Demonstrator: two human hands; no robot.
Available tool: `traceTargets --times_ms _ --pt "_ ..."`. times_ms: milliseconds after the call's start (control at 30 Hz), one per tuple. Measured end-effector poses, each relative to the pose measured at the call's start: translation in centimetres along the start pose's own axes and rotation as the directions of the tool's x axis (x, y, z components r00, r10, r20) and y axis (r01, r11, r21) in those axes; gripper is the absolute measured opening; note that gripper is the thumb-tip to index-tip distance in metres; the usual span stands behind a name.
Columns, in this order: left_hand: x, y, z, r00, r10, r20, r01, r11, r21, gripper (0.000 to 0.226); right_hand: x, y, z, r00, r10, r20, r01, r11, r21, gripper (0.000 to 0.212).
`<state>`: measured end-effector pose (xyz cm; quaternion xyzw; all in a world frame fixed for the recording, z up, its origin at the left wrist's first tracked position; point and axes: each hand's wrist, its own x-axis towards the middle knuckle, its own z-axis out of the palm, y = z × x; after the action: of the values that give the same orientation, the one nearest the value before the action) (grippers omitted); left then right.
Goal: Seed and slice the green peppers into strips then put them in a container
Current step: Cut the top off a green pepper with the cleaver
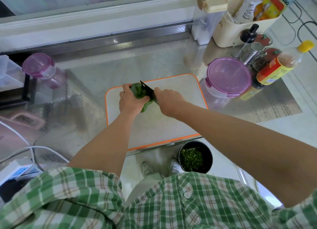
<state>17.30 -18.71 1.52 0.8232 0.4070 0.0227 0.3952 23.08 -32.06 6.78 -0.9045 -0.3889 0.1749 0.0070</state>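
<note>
A green pepper (138, 91) lies on the white cutting board with an orange rim (197, 81), at its far left part. My left hand (129, 101) grips the pepper from the left and holds it down. My right hand (169, 99) grips the handle of a dark-bladed knife (147, 91). The blade stands across the pepper, its tip pointing away from me. A second green piece (145, 106) shows just below my left hand. A round container with a purple lid (228, 75) sits right of the board.
A smaller purple-lidded jar (40, 68) stands on the metal counter at the left. Sauce bottles (279, 65), shakers and a cream caddy crowd the back right. A black bin with green scraps (194, 157) stands on the floor by my feet. Cables and a power strip (16, 170) lie at the left.
</note>
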Motion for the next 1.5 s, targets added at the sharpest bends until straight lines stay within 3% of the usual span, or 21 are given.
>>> traceTargets --times_ms 467,700,867,1067,1267,1433,1500 --pt "0.5 -0.7 -0.5 0.998 -0.058 0.021 0.06 0.989 -0.135 0.084 0.6 0.7 -0.4 1.0 -0.006 0.014 0.006 0.999 0.036 0.028" --pt "0.0 -1.6 -1.1 0.997 -0.054 0.059 0.067 0.968 -0.24 0.086 1.1 2.2 -1.8 0.986 0.074 -0.153 -0.039 0.976 0.215 0.025" --pt "-0.6 -2.1 -1.5 0.998 -0.028 0.052 0.038 0.975 -0.219 0.08 1.9 3.0 -0.1 0.975 0.223 0.01 -0.211 0.902 0.377 0.029" --pt "-0.7 -2.5 -2.0 0.995 0.098 -0.004 -0.098 0.991 -0.091 0.083 2.9 3.9 2.8 0.941 0.206 0.269 -0.307 0.854 0.419 0.041" --pt "-0.7 -2.2 -1.8 0.989 0.148 -0.001 -0.148 0.988 -0.047 0.089 3.9 3.7 4.4 0.919 0.278 0.281 -0.381 0.812 0.443 0.06" --pt "-0.7 -2.5 -1.7 0.988 0.156 0.023 -0.154 0.986 -0.068 0.085 4.2 3.9 5.5 0.9 0.32 0.296 -0.419 0.822 0.386 0.047" --pt "-0.6 -2.7 -1.8 0.986 0.163 0.028 -0.161 0.984 -0.076 0.084 4.5 3.8 5.4 0.898 0.359 0.256 -0.436 0.809 0.394 0.054"
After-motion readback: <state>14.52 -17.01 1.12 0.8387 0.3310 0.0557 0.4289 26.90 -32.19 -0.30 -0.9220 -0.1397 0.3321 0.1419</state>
